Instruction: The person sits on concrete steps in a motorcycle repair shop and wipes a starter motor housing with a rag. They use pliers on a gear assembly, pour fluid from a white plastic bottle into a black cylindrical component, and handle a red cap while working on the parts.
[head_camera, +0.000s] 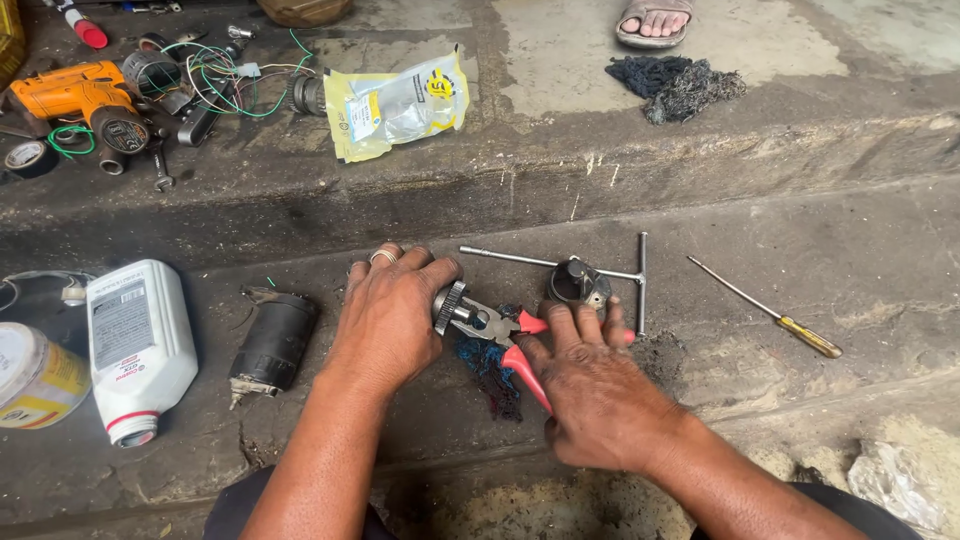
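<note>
Left hand (388, 318): lies palm-down on the concrete floor (800, 260), its fingers wrapped over a small metal part with a toothed gear ring (449, 306); the hold looks meant to pin the part so it cannot roll or turn.
Gear part: on the floor just in front of the person, between the two hands, its toothed end poking out past the left thumb.
Right hand (590, 385): fingers closed loosely round the red handles of the pliers (505, 335), palm pressing down, which seems to steady the tool.
Pliers: nose touching the gear part just beside the teeth; the handles stand a little apart, so the bite looks light, though I cannot tell what exactly it nips.
Rag: a dark blue rag (492, 368) lies under the pliers, likely as a pad or wipe.
Near the right hand: a T-handle wrench (600, 270) with a dark round housing (578, 284) resting against it, and a yellow-handled screwdriver (775, 318) farther right, all within reach.
Near the left hand: a black cylindrical motor body (272, 342) and a white oil bottle (138, 345) on its side.
Raised step behind: an orange drill (85, 100), loose wires and a yellow packet (398, 105), set well apart.
</note>
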